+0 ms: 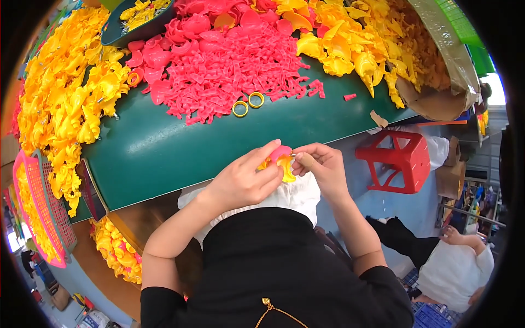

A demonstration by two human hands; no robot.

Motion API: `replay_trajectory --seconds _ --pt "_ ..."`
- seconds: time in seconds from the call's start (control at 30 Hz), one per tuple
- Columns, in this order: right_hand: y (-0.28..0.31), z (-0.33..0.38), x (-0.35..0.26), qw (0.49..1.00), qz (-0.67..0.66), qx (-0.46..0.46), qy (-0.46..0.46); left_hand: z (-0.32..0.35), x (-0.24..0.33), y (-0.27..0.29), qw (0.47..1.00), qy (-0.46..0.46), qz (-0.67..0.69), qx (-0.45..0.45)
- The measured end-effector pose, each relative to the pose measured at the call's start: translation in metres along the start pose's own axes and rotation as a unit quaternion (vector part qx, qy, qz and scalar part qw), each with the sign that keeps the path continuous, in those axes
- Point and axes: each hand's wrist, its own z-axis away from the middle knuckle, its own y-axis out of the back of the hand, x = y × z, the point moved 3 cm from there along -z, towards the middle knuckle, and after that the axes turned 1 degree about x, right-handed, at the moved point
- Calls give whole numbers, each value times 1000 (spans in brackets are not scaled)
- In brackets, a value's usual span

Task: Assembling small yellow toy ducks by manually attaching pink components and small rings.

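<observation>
Above my lap, just off the near edge of the green table, my left hand grips a small yellow and pink plastic piece. My right hand pinches at the piece's right side, thumb against forefinger, where a small metallic bit shows. The fingers hide much of the piece, and its exact kind cannot be told. Beyond my hands, two yellow rings lie on the table next to a heap of small pink plastic parts.
Yellow plastic parts pile up at the left and in a cardboard box at the right. A dark green bin stands far left. A pink basket is at the left. A red stool and another person are to the right.
</observation>
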Motion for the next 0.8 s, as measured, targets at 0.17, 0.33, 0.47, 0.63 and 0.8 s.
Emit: replay_trajectory --seconds 0.17,0.33,0.47,0.63,0.8 --pt "-1 -1 -7 1000 17 -9 -21 2 -4 2 999 8 39 -5" --pt "3 -1 -11 999 15 -9 -42 3 -7 4 998 6 63 -5" --pt "8 -5 -13 997 29 -26 -63 3 -7 3 998 2 66 -8" --pt "6 -5 -9 998 29 -24 -58 0 -8 3 998 -4 59 4" --pt "2 -1 -9 992 111 -7 -58 3 -10 8 997 -13 65 -35"
